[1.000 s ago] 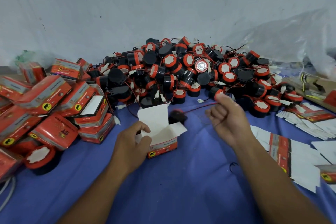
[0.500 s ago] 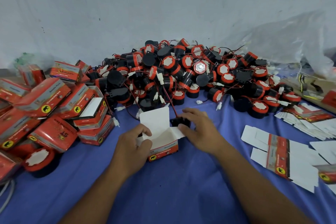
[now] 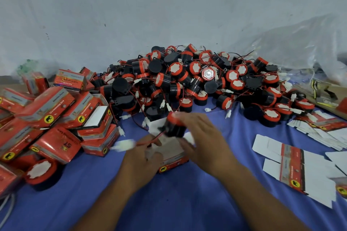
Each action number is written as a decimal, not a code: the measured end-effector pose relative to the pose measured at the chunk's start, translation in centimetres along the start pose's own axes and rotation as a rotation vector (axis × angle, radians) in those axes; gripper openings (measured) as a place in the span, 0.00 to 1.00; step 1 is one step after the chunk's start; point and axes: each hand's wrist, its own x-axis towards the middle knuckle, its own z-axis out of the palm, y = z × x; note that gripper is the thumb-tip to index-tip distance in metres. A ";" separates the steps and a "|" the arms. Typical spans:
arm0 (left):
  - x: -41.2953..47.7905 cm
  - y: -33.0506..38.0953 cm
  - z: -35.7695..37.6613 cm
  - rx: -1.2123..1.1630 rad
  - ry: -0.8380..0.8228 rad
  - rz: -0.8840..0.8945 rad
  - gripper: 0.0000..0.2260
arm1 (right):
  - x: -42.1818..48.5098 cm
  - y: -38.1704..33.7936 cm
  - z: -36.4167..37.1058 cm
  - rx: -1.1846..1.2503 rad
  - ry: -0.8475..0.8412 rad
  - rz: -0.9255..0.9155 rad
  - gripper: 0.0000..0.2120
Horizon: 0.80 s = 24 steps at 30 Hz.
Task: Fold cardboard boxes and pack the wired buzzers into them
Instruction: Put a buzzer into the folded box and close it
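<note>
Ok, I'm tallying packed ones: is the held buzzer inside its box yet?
Not yet. The buzzer is over the open box, held by the right hand; its wire trails outside.

Holding a black-and-red buzzer (image 3: 174, 127) in the right hand (image 3: 202, 140) above the open box (image 3: 174, 163) gripped by the left hand (image 3: 142, 159) (white connector (image 3: 124, 145) blurred, left of that thumb), buzzer pile (image 3: 197, 80) beyond the fingertips.
</note>
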 end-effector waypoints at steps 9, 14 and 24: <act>0.2 0.4 0.2 0.026 0.074 0.162 0.05 | -0.1 -0.7 0.2 0.031 -0.162 0.020 0.19; 0.2 0.9 -0.1 0.020 0.196 0.159 0.03 | -0.2 -0.8 0.9 0.060 -0.185 -0.010 0.17; 0.1 1.5 0.0 0.197 0.203 0.301 0.14 | -0.2 -0.3 1.0 0.062 -0.147 -0.013 0.09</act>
